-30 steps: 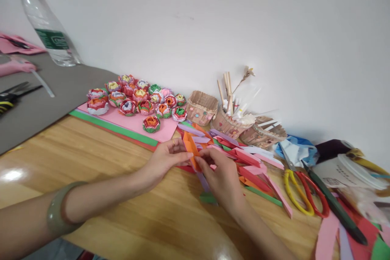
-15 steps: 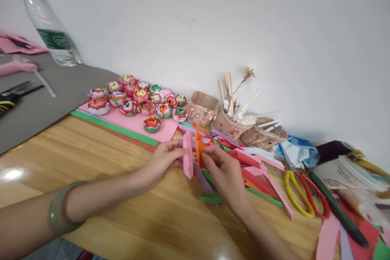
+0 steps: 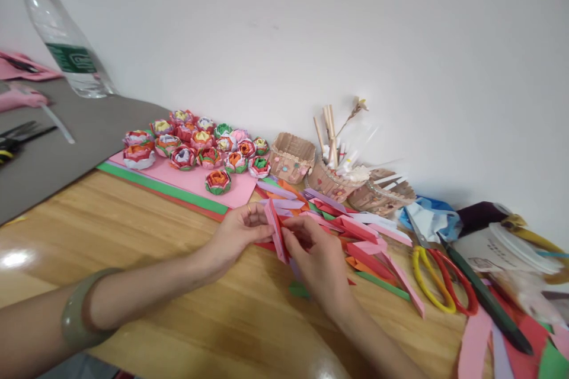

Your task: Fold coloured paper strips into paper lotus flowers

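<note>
My left hand pinches a pink folded paper strip, held upright just above the wooden table. My right hand is closed beside it, thumb and forefinger on a red folded paper strip that meets the pink one. The fingertips partly hide the red strip. Behind and right of my hands lies a loose heap of folded paper strips in red, pink, purple, orange, white and green.
Several paper flowers stand on stacked coloured sheets. Three small cardboard baskets line the wall. Scissors and a dark green pointed tool lie right. A bottle, pliers and a pink glue gun occupy the grey mat.
The orange folded piece has gone from my right fingers, and a red strip shows there instead. My right hand has come closer to the left, and the pink strip is now tilted.
</note>
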